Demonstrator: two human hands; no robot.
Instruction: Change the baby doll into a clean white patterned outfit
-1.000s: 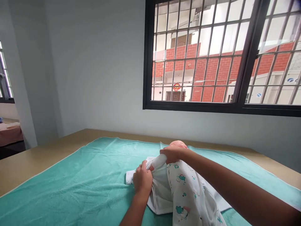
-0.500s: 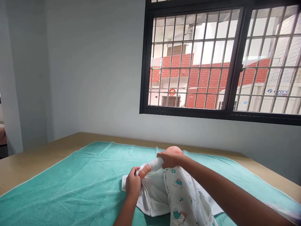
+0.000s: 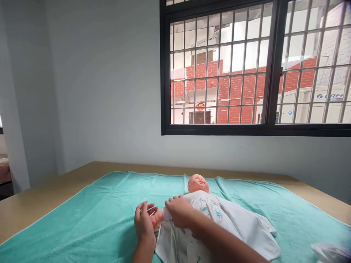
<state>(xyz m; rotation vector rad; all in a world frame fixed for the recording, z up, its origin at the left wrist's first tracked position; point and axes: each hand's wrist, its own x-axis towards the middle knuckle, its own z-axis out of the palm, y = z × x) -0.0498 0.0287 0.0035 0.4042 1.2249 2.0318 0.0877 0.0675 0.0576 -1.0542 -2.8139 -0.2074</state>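
Note:
A baby doll (image 3: 197, 183) lies on its back on a teal towel (image 3: 82, 219), dressed in a white printed garment (image 3: 233, 223). My left hand (image 3: 144, 224) is curled round the doll's small hand at the end of the sleeve. My right hand (image 3: 179, 212) rests on the sleeve and chest of the garment, fingers bent and pressing the cloth. The doll's head points toward the wall.
The towel covers a tan table (image 3: 41, 190) that meets a grey wall. A barred black-framed window (image 3: 246, 69) is above. A crumpled white cloth (image 3: 329, 252) lies at the towel's lower right edge.
The doll's arm has come down from raised to lying low. My right hand moved from the doll's shoulder down to the sleeve. The garment now lies flat over the doll.

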